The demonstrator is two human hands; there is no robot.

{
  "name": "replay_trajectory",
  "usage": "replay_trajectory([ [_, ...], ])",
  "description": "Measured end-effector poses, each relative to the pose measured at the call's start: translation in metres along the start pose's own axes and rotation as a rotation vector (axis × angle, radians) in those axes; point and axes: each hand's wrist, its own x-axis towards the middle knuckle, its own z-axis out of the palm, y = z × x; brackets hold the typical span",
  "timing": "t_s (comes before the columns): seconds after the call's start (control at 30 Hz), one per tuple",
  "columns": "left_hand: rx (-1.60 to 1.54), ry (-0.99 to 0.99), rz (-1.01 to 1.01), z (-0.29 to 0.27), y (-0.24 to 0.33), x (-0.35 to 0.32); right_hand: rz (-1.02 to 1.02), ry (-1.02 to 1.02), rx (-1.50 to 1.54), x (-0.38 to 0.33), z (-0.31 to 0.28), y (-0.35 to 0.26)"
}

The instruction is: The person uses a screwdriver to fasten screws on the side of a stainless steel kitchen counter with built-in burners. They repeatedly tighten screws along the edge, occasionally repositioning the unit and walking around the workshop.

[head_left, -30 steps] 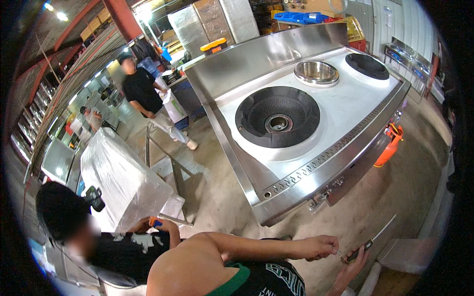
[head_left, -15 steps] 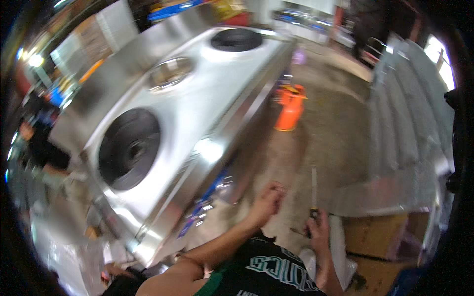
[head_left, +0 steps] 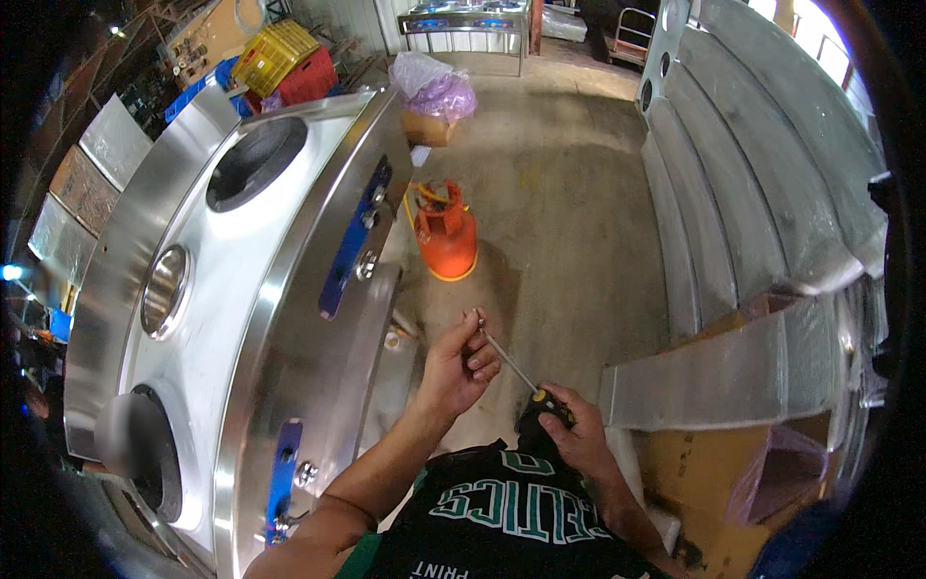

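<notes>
My right hand (head_left: 576,429) is wrapped round the black and yellow handle of a screwdriver (head_left: 511,361). Its slim metal shaft points up and left to my left hand (head_left: 460,367). There the fingertips pinch a small metal piece (head_left: 480,322) at the screwdriver's tip, too small to make out as a screw or something else. To the left of both hands stands a long stainless steel gas stove (head_left: 323,241) with black round burners and blue panels with knobs along its front. Neither hand touches the stove.
An orange gas cylinder (head_left: 449,241) stands on the floor ahead. Beyond it are a cardboard box (head_left: 427,128) and purple plastic wrap (head_left: 439,89). Wrapped grey metal panels (head_left: 733,164) stack along the right, above cardboard (head_left: 704,468). A blurred person is at the far left.
My view has swung right, so the stove now lies further left. My hands have come together, and the screwdriver has tilted from upright toward my left fingertips.
</notes>
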Motion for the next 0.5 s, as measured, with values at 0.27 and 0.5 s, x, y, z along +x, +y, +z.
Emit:
replay_trajectory([
  [0.27, -0.006, -0.002, 0.170, 0.096, -0.009, 0.188, -0.037, -0.085, 0.013, 0.172, -0.148, 0.021],
  [0.5, 0.105, 0.102, 0.293, 0.118, 0.027, 0.355, 0.002, -0.202, 0.215, 0.340, -0.211, 0.050],
])
